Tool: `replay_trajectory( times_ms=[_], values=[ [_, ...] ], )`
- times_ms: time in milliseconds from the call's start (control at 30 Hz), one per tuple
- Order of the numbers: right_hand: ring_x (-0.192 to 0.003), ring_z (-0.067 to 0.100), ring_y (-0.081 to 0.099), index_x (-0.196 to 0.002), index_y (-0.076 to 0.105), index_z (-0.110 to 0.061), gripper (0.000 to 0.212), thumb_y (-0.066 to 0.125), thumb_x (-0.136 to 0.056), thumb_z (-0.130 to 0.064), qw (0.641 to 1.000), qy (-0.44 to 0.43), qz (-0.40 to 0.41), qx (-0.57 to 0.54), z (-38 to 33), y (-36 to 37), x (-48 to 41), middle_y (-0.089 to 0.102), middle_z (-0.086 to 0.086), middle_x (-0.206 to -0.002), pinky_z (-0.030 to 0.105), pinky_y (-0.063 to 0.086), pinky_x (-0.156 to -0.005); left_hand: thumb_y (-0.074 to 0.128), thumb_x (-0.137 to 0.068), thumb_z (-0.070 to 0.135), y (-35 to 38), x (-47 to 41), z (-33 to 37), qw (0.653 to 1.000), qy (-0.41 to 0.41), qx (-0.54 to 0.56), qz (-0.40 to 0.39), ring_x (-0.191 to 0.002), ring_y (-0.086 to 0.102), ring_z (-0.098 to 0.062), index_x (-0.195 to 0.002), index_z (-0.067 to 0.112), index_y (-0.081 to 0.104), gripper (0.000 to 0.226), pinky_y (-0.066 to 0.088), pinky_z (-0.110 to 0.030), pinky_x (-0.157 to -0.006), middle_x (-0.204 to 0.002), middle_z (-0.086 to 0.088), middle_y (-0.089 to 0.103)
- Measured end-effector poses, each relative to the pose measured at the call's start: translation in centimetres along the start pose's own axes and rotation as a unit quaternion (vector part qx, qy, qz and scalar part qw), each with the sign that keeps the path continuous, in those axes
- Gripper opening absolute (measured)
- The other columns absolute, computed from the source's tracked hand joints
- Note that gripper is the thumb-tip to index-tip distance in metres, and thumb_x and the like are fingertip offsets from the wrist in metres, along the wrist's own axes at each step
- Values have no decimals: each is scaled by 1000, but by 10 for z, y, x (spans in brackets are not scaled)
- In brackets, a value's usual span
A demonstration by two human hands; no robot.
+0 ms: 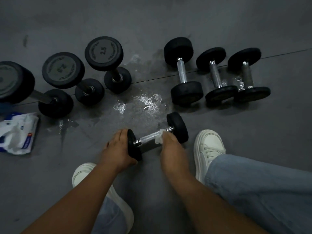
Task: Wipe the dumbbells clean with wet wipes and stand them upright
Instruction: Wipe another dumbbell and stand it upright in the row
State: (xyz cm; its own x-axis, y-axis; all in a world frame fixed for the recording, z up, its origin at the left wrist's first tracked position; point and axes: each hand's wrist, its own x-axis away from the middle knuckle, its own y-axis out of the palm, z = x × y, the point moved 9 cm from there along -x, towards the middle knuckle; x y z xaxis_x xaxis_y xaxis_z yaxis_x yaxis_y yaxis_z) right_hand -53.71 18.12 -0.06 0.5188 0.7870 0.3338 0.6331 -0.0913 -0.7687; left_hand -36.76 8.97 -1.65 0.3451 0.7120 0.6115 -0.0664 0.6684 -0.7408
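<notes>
A small black dumbbell (157, 135) lies on its side on the wet grey floor (168, 22), just in front of the white sneakers (208, 149); the left hand (118, 149) cups its near weight plate, fingers curled round the rim; the right hand (170, 142) pinches a white wet wipe (159, 137) against the chrome handle. Three dumbbells (103, 65) stand upright at far left beside the wipes packet (16, 132); three more (214, 73) lie flat at far right.

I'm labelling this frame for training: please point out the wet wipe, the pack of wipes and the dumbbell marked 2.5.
wet wipe (159, 139), head view, on the crumpled white wad at the handle.
pack of wipes (17, 132), head view, on its white front.
dumbbell marked 2.5 (103, 51), head view, on its upper end face.
</notes>
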Motion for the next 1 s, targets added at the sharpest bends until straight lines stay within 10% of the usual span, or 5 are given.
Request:
replay_trajectory(
  times_ms=[133, 533, 700, 867, 1000],
  values=[
    [-98, 29, 57, -152, 1, -4, 66, 34, -94, -1, 955, -61, -101, 271, 6, 16, -1, -12, 8, -161, 36, 44, -66, 90, -51, 37, 1, -1, -1, 1000, 8, -5, 1, -138, 36, -24, -150, 25, 21, 121, 37, -43, -108, -154, 0, 29],
    [-102, 30, 65, -153, 4, -5, 66, 37, -96, -3, 948, -65, -142, 276, -3, 21, -27, -6, 9, -161, 35, 51, -76, 90, -54, 40, -6, -2, 2, 1000, 6, -19, -12, -139, 36, -23, -151, 27, 18, 121, 34, -40, -108, -155, 2, 28],
    [-75, 11, 56, -104, 59, -15, 20, 49, -90, -4, 986, 44, -60, -149, 4, 16, 40, 59, 1, -91, 12, 38, -64, 88, -56, 38, -9, -2, 5, 999, 18, -23, -14, -136, 37, -24, -150, 27, 21, 116, 33, -39, -108, -152, 3, 31],
    [-36, 4, 41, -83, 53, -15, 20, 45, -95, -2, 770, 405, 16, -494, 45, 43, 47, 51, 11, -71, 15, 31, -34, 88, -56, 37, -9, -3, 5, 999, 18, -23, -17, -139, 35, -22, -150, 27, 19, 117, 31, -40, -109, -154, 4, 28],
    [-108, 12, 54, -120, 60, -7, 40, 53, -81, -3, 993, 19, 96, -67, -6, -10, 18, 50, 8, -125, 18, 39, -98, 88, -56, 39, -7, -4, 4, 999, 15, -31, -23, -141, 33, -22, -152, 27, 17, 120, 29, -41, -111, -156, 4, 24]
  ],
)
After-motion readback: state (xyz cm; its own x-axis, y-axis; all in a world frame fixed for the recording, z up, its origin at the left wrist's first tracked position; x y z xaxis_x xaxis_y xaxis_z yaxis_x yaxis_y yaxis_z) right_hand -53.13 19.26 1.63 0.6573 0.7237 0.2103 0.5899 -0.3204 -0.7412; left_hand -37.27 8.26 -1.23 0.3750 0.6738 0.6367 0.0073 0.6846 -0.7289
